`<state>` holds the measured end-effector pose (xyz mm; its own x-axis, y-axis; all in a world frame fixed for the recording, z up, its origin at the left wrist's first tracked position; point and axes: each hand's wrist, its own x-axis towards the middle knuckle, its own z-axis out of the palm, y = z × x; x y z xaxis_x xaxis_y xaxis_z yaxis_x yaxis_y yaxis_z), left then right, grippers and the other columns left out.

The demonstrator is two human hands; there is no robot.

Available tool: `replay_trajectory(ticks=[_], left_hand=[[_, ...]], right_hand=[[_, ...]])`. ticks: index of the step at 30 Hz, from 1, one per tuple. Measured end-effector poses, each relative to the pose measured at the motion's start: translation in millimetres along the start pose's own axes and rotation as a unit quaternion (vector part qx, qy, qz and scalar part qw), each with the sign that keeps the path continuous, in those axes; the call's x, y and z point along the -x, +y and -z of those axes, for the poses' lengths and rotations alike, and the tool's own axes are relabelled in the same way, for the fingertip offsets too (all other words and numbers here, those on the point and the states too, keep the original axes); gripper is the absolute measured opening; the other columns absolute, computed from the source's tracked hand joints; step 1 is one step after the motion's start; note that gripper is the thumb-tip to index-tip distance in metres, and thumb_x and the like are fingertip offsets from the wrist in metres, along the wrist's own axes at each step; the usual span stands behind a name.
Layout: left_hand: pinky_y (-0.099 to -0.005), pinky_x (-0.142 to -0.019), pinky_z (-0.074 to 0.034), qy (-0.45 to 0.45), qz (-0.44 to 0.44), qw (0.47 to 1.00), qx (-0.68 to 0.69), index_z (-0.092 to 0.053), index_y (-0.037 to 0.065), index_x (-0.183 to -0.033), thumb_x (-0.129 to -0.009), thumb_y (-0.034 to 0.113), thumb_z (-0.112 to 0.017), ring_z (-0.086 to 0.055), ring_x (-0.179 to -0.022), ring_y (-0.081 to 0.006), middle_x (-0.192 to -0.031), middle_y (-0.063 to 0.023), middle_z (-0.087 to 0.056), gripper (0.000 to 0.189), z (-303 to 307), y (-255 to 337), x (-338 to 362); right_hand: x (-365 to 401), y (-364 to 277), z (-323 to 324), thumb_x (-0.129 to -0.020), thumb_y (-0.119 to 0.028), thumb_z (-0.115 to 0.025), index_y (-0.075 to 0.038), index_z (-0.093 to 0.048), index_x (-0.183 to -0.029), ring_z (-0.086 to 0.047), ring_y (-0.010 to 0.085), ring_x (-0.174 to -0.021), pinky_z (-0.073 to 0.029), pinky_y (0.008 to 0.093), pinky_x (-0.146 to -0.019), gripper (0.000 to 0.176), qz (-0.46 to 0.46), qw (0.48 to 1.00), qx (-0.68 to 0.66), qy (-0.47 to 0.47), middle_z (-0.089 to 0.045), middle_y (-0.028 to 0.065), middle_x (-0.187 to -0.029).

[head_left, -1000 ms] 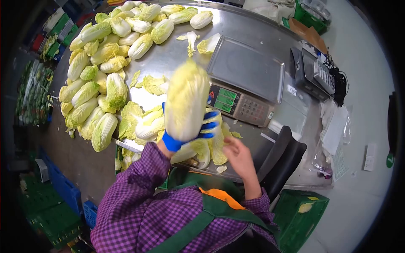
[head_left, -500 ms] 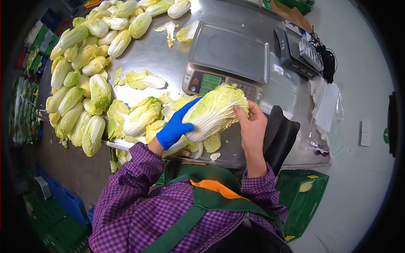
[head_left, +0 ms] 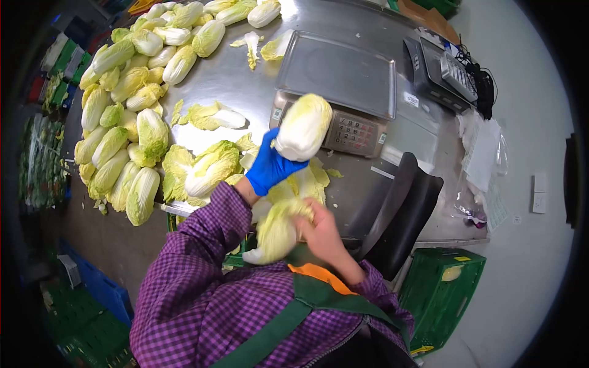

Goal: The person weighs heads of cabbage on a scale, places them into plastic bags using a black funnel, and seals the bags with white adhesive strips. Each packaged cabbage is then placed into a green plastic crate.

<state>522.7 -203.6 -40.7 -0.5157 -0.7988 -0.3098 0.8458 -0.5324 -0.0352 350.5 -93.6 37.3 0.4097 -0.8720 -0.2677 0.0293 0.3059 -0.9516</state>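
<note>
My left hand [head_left: 273,165], in a blue glove, holds a trimmed cabbage head [head_left: 304,127] by its base, tilted in front of the weighing scale [head_left: 340,70]. My bare right hand [head_left: 319,230] grips a loose cabbage leaf [head_left: 276,233] near the table's front edge; both are partly blurred. Loose leaves [head_left: 300,184] lie on the table below the head. To the left of my left hand rests a leafy cabbage [head_left: 211,170]. Farther back lies another leafy piece [head_left: 215,115].
Many cabbages [head_left: 129,83] are heaped along the table's left side. A black curved object [head_left: 402,214] stands at the front right, with a device [head_left: 438,76] and plastic bags [head_left: 481,147] behind. Green crates [head_left: 442,294] are below.
The outer leaf has come off the cabbage head; my right hand has pulled it down towards my body. My left hand has turned the head and raised it before the scale.
</note>
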Motion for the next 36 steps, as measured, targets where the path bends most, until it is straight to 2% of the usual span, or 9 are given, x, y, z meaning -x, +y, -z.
replay_trajectory(ticks=[3,10,15,17,20,26,30,32,36], left_hand=[[-0.0559,-0.092,-0.043,-0.007,0.011,0.999,-0.052,-0.04,0.009,-0.134,-0.085,0.043,-0.054,-0.048,-0.118,-0.0345,-0.133,-0.0154,-0.046,0.062,-10,32,11],[-0.0378,-0.101,-0.04,0.059,0.135,0.907,-0.395,-0.047,0.001,-0.128,-0.092,0.04,-0.049,-0.054,-0.113,-0.0259,-0.124,-0.0146,-0.055,0.054,-34,14,13],[-0.0361,-0.098,-0.04,-0.057,0.248,0.896,-0.365,-0.043,0.0,-0.132,-0.094,0.049,-0.041,-0.051,-0.116,-0.024,-0.128,-0.0143,-0.051,0.062,-39,-64,-30],[-0.035,-0.095,-0.043,-0.053,0.203,0.864,-0.458,-0.041,0.003,-0.134,-0.093,0.045,-0.048,-0.051,-0.114,-0.0224,-0.127,-0.0129,-0.052,0.059,-50,-111,-54],[-0.0361,-0.097,-0.041,-0.008,0.072,0.737,-0.672,-0.033,0.011,-0.142,-0.088,0.04,-0.058,-0.047,-0.118,-0.0223,-0.13,-0.0093,-0.048,0.066,-12,-180,-95],[-0.0343,-0.092,-0.042,0.044,0.232,0.861,-0.451,-0.021,0.012,-0.146,-0.087,0.039,-0.061,-0.047,-0.116,-0.0196,-0.138,-0.0073,-0.041,0.076,29,-219,-147],[-0.0314,-0.084,-0.044,0.022,0.265,0.793,-0.548,-0.018,0.013,-0.147,-0.084,0.039,-0.065,-0.048,-0.108,-0.0176,-0.134,-0.0062,-0.044,0.082,19,-227,-150],[-0.0307,-0.081,-0.044,0.016,0.271,0.773,-0.573,-0.017,0.014,-0.147,-0.082,0.04,-0.067,-0.049,-0.106,-0.0168,-0.132,-0.0059,-0.045,0.086,20,-230,-155],[-0.027,-0.077,-0.044,0.013,0.278,0.724,-0.631,-0.021,0.011,-0.145,-0.076,0.04,-0.072,-0.05,-0.102,-0.0149,-0.125,-0.0062,-0.051,0.09,8,-246,-157]], right_hand=[[-23,29,29,-0.083,-0.013,-0.066,-0.001,-0.05,-0.12,-0.058,0.0177,-0.095,-0.046,0.0299,-0.085,0.042,-0.032,0.997,0.06,0.042,-0.061,0.0112,-0.103],[6,-86,93,-0.059,-0.025,-0.08,-0.013,-0.038,-0.137,-0.033,0.0362,-0.127,-0.026,0.048,-0.106,0.089,0.254,0.76,0.598,0.008,-0.034,0.0174,-0.138],[48,-63,143,-0.058,-0.019,-0.08,-0.01,-0.029,-0.141,-0.041,0.0321,-0.124,-0.035,0.0427,-0.102,0.098,0.217,0.828,0.516,-0.039,-0.037,0.0175,-0.136],[72,-43,164,-0.061,-0.016,-0.078,-0.003,-0.026,-0.141,-0.046,0.0268,-0.12,-0.039,0.0382,-0.099,0.096,0.174,0.953,0.2,0.146,-0.04,0.016,-0.134],[77,-17,198,-0.065,-0.024,-0.078,0.001,-0.025,-0.139,-0.047,0.0256,-0.118,-0.039,0.0356,-0.098,0.094,0.043,0.931,-0.073,0.354,-0.044,0.0189,-0.13],[43,38,249,-0.076,-0.031,-0.07,-0.001,-0.019,-0.141,-0.049,0.039,-0.113,-0.04,0.0435,-0.095,0.088,-0.203,0.767,0.344,0.502,-0.048,0.026,-0.121],[36,68,268,-0.077,-0.035,-0.068,-0.002,-0.022,-0.14,-0.044,0.0406,-0.116,-0.038,0.0443,-0.097,0.085,-0.174,0.749,0.429,0.474,-0.047,0.0251,-0.122],[52,56,288,-0.078,-0.033,-0.068,-0.001,-0.032,-0.136,-0.045,0.0398,-0.115,-0.037,0.0437,-0.097,0.075,0.037,0.701,0.534,0.471,-0.048,0.0258,-0.12],[74,61,331,-0.075,-0.049,-0.069,0.005,-0.028,-0.138,-0.036,0.0405,-0.127,-0.031,0.0424,-0.105,0.092,-0.147,0.839,0.252,0.459,-0.039,0.0298,-0.133]])
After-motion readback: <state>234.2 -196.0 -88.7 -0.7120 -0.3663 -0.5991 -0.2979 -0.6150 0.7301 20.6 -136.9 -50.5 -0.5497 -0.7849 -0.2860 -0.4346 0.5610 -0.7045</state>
